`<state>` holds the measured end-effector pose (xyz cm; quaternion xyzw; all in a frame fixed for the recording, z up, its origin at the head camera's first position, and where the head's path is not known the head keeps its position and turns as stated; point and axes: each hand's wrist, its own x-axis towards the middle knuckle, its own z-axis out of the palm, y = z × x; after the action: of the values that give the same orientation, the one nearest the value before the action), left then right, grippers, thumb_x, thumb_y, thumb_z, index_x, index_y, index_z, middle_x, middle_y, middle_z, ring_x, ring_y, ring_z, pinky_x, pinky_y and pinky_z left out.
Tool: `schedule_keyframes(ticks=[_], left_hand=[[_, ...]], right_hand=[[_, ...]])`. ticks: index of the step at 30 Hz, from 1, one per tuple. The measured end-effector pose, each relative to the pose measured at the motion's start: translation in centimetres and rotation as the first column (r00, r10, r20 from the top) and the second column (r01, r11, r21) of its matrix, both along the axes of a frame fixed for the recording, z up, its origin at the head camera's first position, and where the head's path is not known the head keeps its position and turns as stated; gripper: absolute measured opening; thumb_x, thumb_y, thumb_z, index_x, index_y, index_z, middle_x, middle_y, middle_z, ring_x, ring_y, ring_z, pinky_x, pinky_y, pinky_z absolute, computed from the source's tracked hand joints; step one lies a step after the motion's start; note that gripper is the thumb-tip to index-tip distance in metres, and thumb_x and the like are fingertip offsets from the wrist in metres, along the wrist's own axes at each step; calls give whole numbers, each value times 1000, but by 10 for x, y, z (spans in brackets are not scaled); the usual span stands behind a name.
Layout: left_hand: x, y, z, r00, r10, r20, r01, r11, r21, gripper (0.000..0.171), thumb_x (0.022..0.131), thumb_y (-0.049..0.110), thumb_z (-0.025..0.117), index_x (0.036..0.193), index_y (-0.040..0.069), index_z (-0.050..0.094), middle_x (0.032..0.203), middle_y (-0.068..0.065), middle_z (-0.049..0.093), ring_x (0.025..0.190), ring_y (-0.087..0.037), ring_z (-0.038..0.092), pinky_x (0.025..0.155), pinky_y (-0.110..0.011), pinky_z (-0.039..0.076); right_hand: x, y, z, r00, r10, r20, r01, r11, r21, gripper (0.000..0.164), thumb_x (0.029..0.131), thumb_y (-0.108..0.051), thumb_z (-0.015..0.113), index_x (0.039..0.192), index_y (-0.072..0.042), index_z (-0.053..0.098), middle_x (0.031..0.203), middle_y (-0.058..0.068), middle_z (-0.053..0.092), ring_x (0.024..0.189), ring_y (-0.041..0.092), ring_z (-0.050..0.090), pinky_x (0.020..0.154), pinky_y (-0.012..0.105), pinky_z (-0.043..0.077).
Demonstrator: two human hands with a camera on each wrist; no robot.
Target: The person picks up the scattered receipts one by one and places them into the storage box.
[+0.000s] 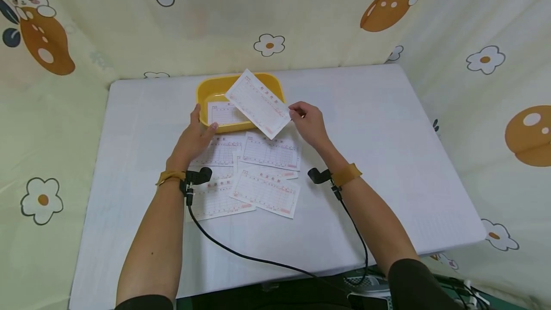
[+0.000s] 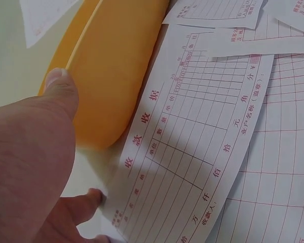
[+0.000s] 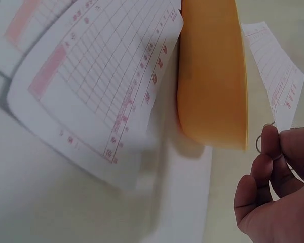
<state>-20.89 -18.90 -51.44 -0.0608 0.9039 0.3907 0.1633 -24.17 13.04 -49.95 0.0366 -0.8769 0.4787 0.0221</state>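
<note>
A yellow plastic tray (image 1: 241,128) stands near the back of the table. My left hand (image 1: 193,138) holds its near left corner, and the left wrist view shows the thumb (image 2: 61,93) against the tray's wall. My right hand (image 1: 311,122) pinches one end of a printed paper receipt (image 1: 258,104), which tilts over the tray's right part. In the right wrist view this receipt (image 3: 277,71) hangs from thumb and fingertips beyond the tray's wall (image 3: 213,76). Another receipt slip (image 1: 221,113) lies inside the tray, partly hidden by the held one.
Several overlapping receipt slips (image 1: 264,193) lie on the white table (image 1: 379,157) in front of the tray. A black cable (image 1: 258,258) runs from the wrist cameras across the table's front. A patterned curtain (image 1: 215,23) closes the back and sides.
</note>
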Motion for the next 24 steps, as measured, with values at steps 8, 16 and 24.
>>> schedule_keyframes(ticks=[8,16,24], left_hand=[[-1,0,0,1000,0,9,0,1000,1,89,94,65,41,151,40,-23,164,-12,10,144,-45,22,111,-65,22],[0,-2,0,1000,3,15,-3,1000,-7,88,95,65,40,151,39,-23,164,-13,9,145,-45,20,111,-65,22],[-2,0,0,1000,2,11,-2,1000,-4,87,94,66,40,150,42,-23,164,-12,9,145,-44,19,112,-65,21]], right_hand=[[-14,-16,4,999,32,-24,-31,999,23,19,98,-13,56,110,-4,69,95,8,64,84,21,53,69,27,45],[-30,-31,5,999,50,-5,-50,998,26,18,98,-11,56,109,-3,68,94,9,63,83,20,53,70,25,46],[-42,-36,13,998,66,4,-66,997,41,17,98,-9,56,108,-1,67,93,9,63,81,20,53,70,25,47]])
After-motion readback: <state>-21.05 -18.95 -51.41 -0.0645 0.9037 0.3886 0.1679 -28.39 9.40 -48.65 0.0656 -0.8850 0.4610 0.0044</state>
